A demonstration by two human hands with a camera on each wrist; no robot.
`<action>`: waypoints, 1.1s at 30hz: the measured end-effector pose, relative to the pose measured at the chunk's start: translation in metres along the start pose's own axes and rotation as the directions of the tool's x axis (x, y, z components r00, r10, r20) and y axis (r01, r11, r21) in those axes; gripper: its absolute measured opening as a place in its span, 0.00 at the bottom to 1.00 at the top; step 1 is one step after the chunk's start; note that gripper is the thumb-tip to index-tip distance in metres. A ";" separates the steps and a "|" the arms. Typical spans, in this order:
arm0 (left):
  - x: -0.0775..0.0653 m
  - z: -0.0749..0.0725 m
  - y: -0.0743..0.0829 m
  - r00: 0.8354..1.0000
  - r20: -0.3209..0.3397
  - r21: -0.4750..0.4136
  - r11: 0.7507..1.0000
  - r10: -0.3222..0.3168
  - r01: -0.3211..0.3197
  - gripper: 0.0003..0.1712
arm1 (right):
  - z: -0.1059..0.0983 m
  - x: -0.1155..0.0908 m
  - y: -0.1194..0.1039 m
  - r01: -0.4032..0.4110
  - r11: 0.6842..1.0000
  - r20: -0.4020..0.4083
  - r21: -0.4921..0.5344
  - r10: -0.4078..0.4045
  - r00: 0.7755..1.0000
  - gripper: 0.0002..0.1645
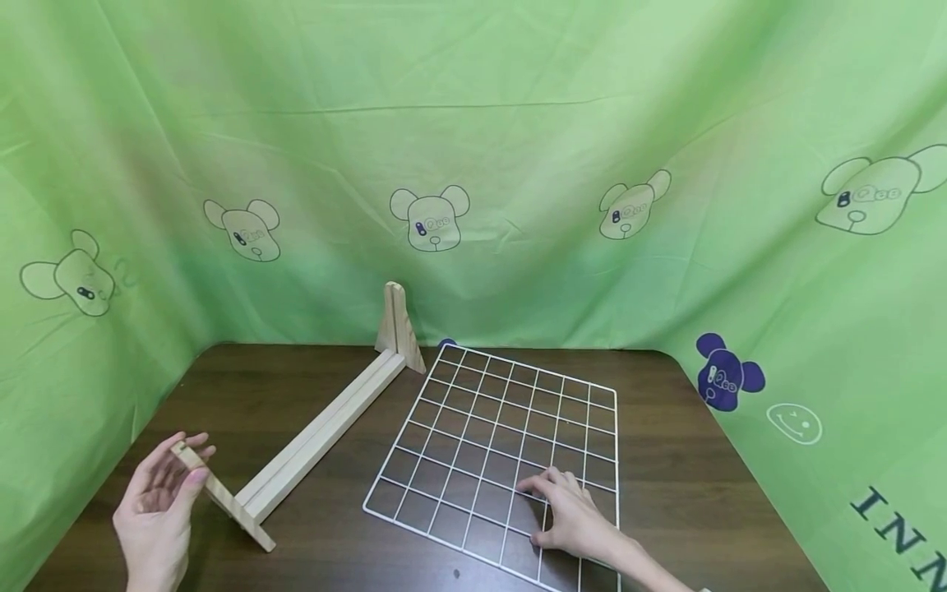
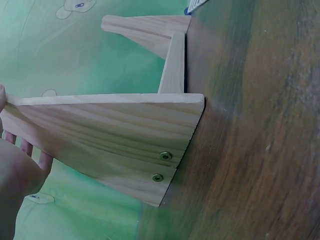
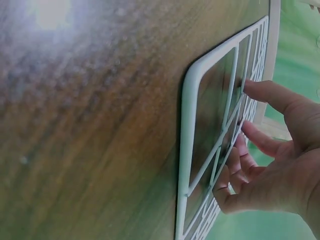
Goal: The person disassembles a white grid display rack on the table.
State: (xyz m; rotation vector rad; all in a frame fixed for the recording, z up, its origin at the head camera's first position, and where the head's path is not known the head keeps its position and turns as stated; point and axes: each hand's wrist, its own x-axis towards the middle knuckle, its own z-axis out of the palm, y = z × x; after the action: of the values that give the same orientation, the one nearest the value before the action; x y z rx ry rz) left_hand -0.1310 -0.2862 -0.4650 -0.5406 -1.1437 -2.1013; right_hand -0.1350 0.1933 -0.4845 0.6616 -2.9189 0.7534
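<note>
A pale wooden stand (image 1: 318, 440) lies slantwise at the left of the table, a long grooved bar between two tapered end boards. My left hand (image 1: 157, 514) grips the top of the near end board (image 2: 107, 125), thumb on one side and fingers on the other. Two metal bolt heads (image 2: 165, 156) show low on that board. To the right, a white wire grid panel (image 1: 463, 549) lies flat on the table. Over its near right part is my right hand (image 1: 573, 516), thumb and fingers spread apart, fingertips right at the wires (image 3: 188, 120).
The dark brown wooden table (image 1: 688, 493) has a rounded far right corner. A green curtain (image 1: 510, 131) printed with bear heads surrounds its back and sides. The stand's far end board (image 1: 390, 325) rises close to the curtain, near the grid's far left corner.
</note>
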 end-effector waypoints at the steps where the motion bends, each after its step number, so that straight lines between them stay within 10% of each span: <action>1: 0.000 0.000 0.000 1.000 -0.002 0.006 1.000 0.004 -0.004 0.31 | 0.000 0.000 0.000 0.003 1.000 -0.003 -0.005 -0.003 1.000 0.35; 33: -0.010 0.010 0.004 0.996 -0.065 0.039 0.998 0.061 -0.058 0.31 | -0.019 0.019 0.038 0.136 0.990 0.141 0.041 -0.140 0.980 0.35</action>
State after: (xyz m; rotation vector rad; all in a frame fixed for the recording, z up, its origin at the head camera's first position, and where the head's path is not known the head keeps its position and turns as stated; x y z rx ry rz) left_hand -0.1207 -0.2752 -0.4637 -0.4781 -1.1137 -2.0281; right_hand -0.1689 0.2252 -0.4817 0.9488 -2.9533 0.7676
